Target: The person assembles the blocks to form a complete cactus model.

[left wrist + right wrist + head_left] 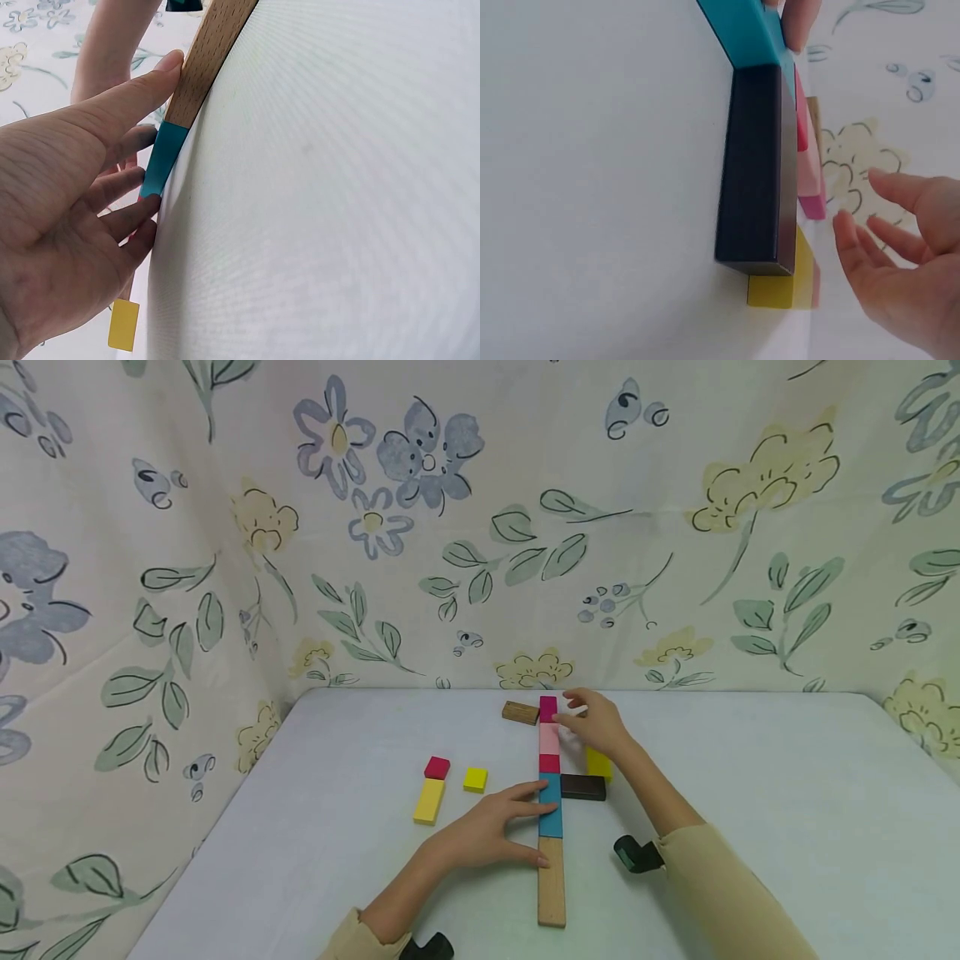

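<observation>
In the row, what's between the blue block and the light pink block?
One short red block, in line between the blue block and the light pink block. Shows best in the head view.

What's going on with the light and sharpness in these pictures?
Head view: soft, even light, a faint shadow beside the right sleeve; left wrist view: fine ripple lines fan across the white table; right wrist view: the flowered cloth looks softer than the dark block.

The left hand spreads its thumb and fingers apart; the right hand, farther forward, is loosely bent.
</observation>
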A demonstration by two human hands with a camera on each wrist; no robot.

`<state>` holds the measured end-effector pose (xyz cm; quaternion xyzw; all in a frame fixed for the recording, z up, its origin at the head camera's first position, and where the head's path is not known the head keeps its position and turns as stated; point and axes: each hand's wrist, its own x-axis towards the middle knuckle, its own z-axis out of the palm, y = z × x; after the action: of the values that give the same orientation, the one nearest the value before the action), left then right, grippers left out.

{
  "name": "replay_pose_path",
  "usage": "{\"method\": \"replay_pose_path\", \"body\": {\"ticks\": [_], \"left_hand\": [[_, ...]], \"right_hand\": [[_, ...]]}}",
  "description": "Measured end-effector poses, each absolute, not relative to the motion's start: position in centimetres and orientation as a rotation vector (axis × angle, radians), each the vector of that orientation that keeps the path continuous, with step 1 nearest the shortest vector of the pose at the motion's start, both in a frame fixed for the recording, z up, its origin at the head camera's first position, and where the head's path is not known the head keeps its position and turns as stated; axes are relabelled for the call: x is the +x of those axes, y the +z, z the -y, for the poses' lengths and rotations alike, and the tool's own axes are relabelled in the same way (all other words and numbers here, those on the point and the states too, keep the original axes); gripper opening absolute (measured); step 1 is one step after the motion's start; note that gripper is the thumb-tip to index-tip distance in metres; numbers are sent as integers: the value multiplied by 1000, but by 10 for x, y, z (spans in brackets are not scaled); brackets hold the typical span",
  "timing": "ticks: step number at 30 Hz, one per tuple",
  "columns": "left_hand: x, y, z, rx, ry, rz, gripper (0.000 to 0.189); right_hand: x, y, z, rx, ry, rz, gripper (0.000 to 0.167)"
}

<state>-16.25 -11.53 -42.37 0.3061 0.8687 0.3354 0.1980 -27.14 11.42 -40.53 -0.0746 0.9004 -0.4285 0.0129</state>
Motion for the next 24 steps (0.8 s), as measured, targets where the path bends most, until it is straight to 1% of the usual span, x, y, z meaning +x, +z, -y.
{"method": "replay_pose_path", "body": {"ticks": [13, 24], "left_hand": [[-162, -424, 115, 837, 954, -2422, 66], [-162, -424, 115, 830, 952, -2427, 66]], "right_hand": [[-234, -399, -125, -246, -1424, -2856, 49], [-211, -404, -137, -265, -1405, -2830, 58]]}}
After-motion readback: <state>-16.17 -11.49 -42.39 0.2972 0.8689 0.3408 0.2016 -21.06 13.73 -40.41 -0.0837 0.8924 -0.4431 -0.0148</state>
